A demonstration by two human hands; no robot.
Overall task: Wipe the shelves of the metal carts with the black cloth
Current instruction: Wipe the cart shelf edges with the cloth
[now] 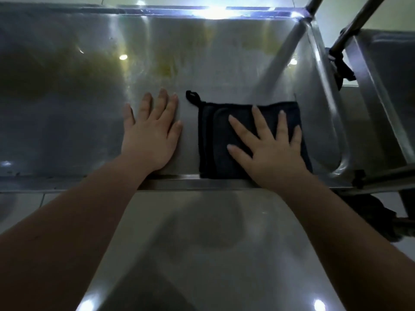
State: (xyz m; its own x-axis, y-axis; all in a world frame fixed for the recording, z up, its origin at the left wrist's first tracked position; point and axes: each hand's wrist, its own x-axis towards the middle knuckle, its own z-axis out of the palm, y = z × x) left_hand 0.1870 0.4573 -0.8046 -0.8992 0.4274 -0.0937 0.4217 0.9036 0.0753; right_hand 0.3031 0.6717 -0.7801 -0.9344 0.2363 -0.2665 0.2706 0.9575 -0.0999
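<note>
Right hand [271,149] lies flat with fingers spread on the black cloth [224,140], pressing it onto the shelf [224,70] of the metal cart, near the front rim and toward the right end. The cloth is folded into a rough square, and its hanging loop [192,96] sticks out at the far left corner. Left hand [150,131] is also flat and open, palm down on bare metal just beside the cloth, holding nothing.

Risks:
- The palm covers only the right part of the cloth, so the left folded edge could bunch or flip on a leftward stroke.
- The loop may drag and snag.
- Yellowish patches [164,68] farther back look like residue, though they may only be reflections; short strokes near the rim would miss them.
- Leaning on the left hand could roll the cart.
- A second cart [386,63] is close on the right, so knuckles could knock the upright [314,5].
</note>
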